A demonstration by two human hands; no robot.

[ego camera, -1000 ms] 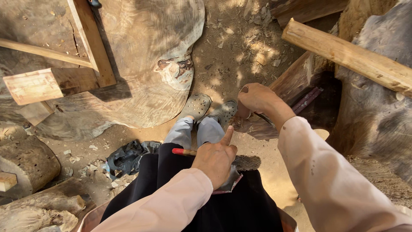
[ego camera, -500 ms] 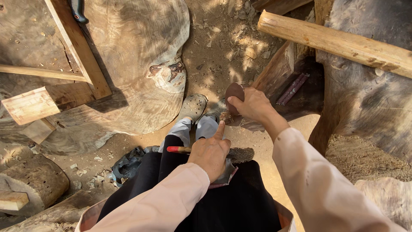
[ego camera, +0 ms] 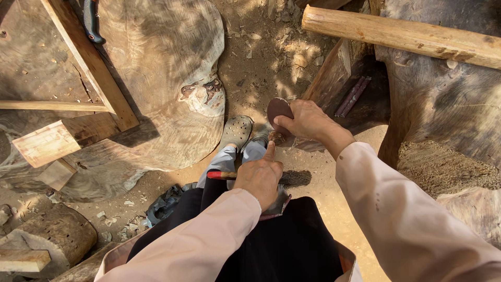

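Observation:
My left hand [ego camera: 260, 176] rests on my lap and grips a paintbrush [ego camera: 295, 178] with a red handle, its dark bristles pointing right and its red end sticking out to the left. The index finger points forward. My right hand [ego camera: 307, 121] reaches out over my feet and holds a small, round, dark brown wooden piece [ego camera: 277, 109] by its edge. Below both hands lie my dark-trousered legs and grey clogs [ego camera: 237, 130] on the dirt ground.
A big flat wood slab [ego camera: 162, 78] lies to the left with wooden planks [ego camera: 91, 62] across it. A round pole [ego camera: 402, 36] crosses the top right over a large carved trunk [ego camera: 449, 99]. Log pieces [ego camera: 52, 235] sit at the lower left.
My right hand has drawn back toward me with the round brown piece. The view has shifted, so the slab and pole appear lower. My left hand keeps the brush still.

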